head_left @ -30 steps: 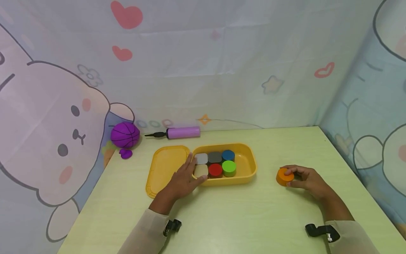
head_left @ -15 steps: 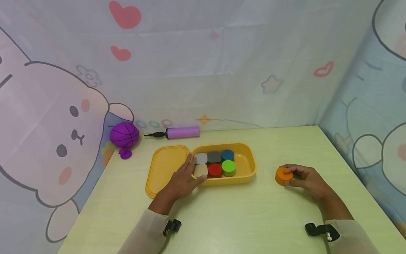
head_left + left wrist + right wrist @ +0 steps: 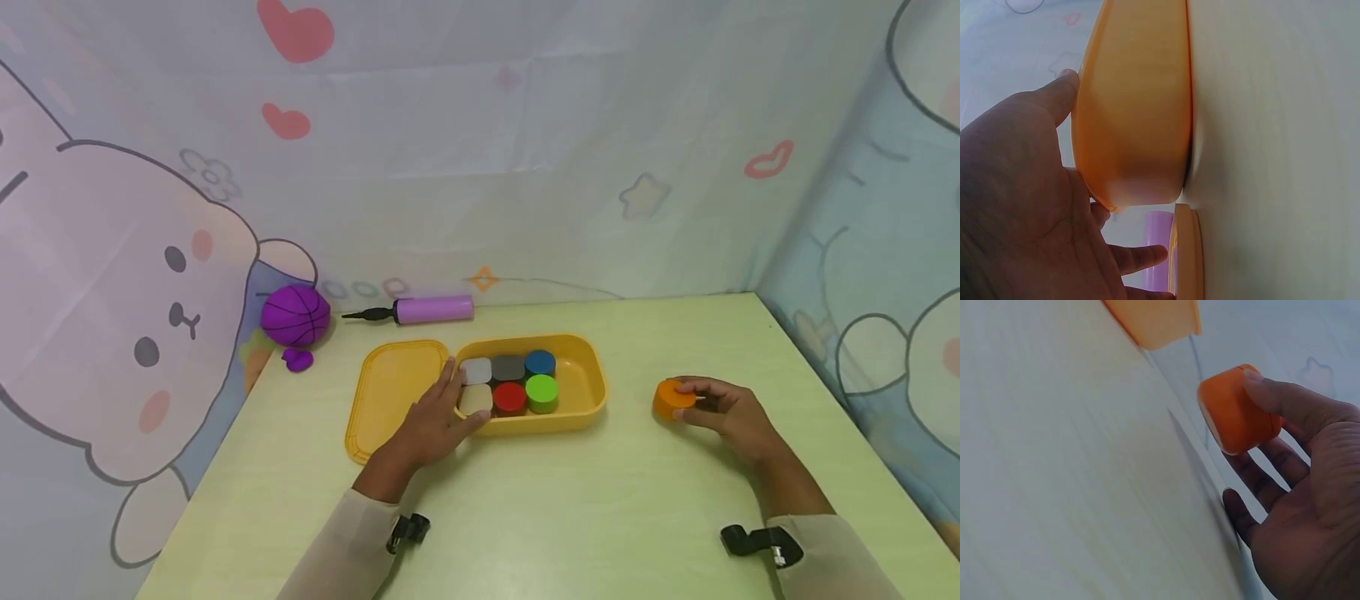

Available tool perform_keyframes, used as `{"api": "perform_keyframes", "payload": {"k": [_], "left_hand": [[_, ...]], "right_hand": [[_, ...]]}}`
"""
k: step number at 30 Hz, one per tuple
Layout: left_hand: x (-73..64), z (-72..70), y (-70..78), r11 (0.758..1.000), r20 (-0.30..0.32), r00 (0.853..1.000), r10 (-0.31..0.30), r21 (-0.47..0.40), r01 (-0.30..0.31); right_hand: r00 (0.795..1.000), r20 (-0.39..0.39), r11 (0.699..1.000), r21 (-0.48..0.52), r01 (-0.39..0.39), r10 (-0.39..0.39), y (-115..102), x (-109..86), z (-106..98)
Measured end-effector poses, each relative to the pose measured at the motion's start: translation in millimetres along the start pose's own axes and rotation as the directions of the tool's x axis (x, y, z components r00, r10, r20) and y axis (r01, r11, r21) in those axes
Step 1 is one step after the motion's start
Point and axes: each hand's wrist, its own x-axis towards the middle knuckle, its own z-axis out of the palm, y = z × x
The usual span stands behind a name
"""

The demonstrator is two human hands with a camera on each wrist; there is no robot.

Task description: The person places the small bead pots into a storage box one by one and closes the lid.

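My right hand (image 3: 738, 417) pinches a small round orange tub (image 3: 675, 400) between thumb and fingers, to the right of the yellow box. In the right wrist view the orange tub (image 3: 1238, 409) looks raised off the table, with its other fingers (image 3: 1241, 515) spread beneath. My left hand (image 3: 427, 423) rests at the left end of the yellow box (image 3: 583, 392), fingers extended. The left wrist view has its thumb (image 3: 1060, 97) on the rim of the yellow box (image 3: 1135, 106). Inside that box stand several small tubs, among them a red tub (image 3: 509, 400) and a green tub (image 3: 542, 392).
A yellow lid (image 3: 393, 392) lies left of the box, partly under my left hand. Behind it are a purple hand pump (image 3: 431, 309), a purple ball (image 3: 296, 317) and a small purple toy (image 3: 297, 359). A printed cloth (image 3: 562, 167) hangs behind the table (image 3: 570, 517).
My right hand, with the orange tub in it, has risen or moved slightly away from me. My left hand stays at the box. The head view has shifted a little.
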Motion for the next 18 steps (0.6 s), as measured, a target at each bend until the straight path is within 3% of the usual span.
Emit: {"api": "perform_keyframes", "payload": {"k": [7,18], "left_hand": [[-1.9,-2.0,4.0,1.000,-0.002,1.000,-0.007,-0.016,0.007],[-0.9,-0.7,3.2,1.000,-0.004,1.000,-0.012,-0.008,0.012]], "right_hand": [[0.996,-0.085,0.997,-0.077,-0.002,-0.005,-8,9.3,6],[0.979,-0.195,0.997,0.035,0.068,-0.060,-28,27.5,28]]}}
